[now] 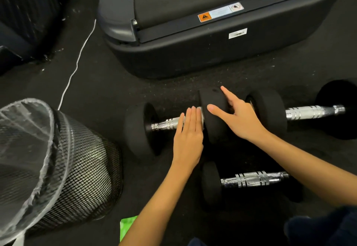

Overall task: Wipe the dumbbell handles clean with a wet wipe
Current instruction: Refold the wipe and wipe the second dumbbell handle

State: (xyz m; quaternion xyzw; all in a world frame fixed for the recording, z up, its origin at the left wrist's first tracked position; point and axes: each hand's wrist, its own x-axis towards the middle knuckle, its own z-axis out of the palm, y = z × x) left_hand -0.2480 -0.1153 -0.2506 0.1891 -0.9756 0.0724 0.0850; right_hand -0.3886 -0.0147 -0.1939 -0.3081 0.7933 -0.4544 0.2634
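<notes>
Three dumbbells with chrome handles and black weights lie on the dark floor. My left hand (188, 135) lies flat, fingers together, over the handle of the left dumbbell (166, 124). It presses a white wet wipe (200, 110), of which only an edge shows at the fingertips. My right hand (240, 119) grips that dumbbell's right weight (214, 122), thumb on the near face and fingers over the top. A second dumbbell (313, 111) lies to the right. The third dumbbell (253, 179) rests closer to me, below my right forearm.
A black mesh waste bin (83, 168) with a clear plastic liner stands at the left. A treadmill base (193, 52) fills the floor behind the dumbbells. A white cable (77, 62) runs across the floor. A green packet (126, 226) lies by my left forearm.
</notes>
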